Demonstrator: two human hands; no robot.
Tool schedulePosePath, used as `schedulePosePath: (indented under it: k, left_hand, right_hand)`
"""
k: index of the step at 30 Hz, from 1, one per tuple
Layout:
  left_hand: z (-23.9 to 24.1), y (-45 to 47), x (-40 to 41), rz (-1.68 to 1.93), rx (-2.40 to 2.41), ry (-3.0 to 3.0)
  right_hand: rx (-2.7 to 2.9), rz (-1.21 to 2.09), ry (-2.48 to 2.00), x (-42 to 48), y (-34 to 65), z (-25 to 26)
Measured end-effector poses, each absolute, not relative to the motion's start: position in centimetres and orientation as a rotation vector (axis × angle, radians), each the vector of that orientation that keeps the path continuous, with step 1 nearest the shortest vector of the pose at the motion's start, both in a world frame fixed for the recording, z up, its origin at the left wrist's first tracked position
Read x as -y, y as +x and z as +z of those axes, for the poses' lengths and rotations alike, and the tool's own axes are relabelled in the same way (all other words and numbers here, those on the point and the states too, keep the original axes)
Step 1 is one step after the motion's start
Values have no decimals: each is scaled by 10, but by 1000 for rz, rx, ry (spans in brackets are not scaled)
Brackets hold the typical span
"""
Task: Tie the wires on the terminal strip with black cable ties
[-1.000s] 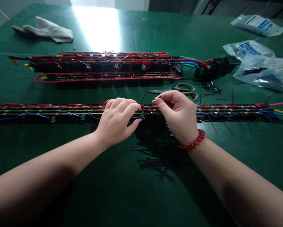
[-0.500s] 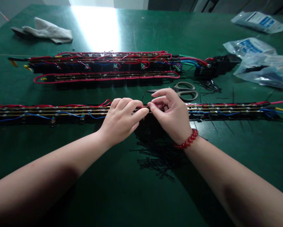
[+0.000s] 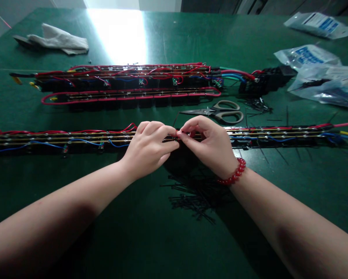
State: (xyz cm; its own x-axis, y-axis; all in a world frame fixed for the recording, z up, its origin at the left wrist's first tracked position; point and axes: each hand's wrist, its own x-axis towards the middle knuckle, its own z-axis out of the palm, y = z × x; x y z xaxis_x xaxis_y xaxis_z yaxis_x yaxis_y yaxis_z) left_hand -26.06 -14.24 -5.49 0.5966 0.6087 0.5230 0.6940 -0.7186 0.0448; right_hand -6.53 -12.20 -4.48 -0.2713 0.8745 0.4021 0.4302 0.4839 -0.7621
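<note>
A long black assembly with gold rails, red wires and blue wires (image 3: 52, 136) lies across the table under both hands. My left hand (image 3: 149, 147) rests over its middle, fingers curled and thumb bent in toward the rails. My right hand (image 3: 209, 141), with a red bead bracelet (image 3: 235, 172) at the wrist, has thumb and forefinger pinched together beside the left fingertips. Whatever they pinch is small and covered by the fingers. A thin black strand (image 3: 176, 118) sticks up just behind the fingertips. Below the hands lies a heap of black cable ties (image 3: 194, 199).
Scissors (image 3: 217, 111) lie just beyond my right hand, with cut tie ends (image 3: 258, 104) beside them. Farther back are two more wired assemblies (image 3: 124, 75). Plastic bags (image 3: 322, 79) lie at the right, a pale glove or cloth (image 3: 59, 38) at the back left.
My right hand has lowered slightly, and its thumb and forefinger have closed together against the left fingertips. More of the scissors shows. My left hand has hardly moved.
</note>
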Motion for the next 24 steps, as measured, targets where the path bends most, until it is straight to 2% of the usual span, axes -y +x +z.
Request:
schedulePosePath:
  k: [11, 24]
  left_hand:
    - [-55, -265, 143, -650, 991, -2599]
    - [-50, -259, 145, -472, 958, -2448]
  right_hand:
    - [2035, 480, -1110, 123, -63, -45]
    - [2019, 467, -1112, 122, -64, -46]
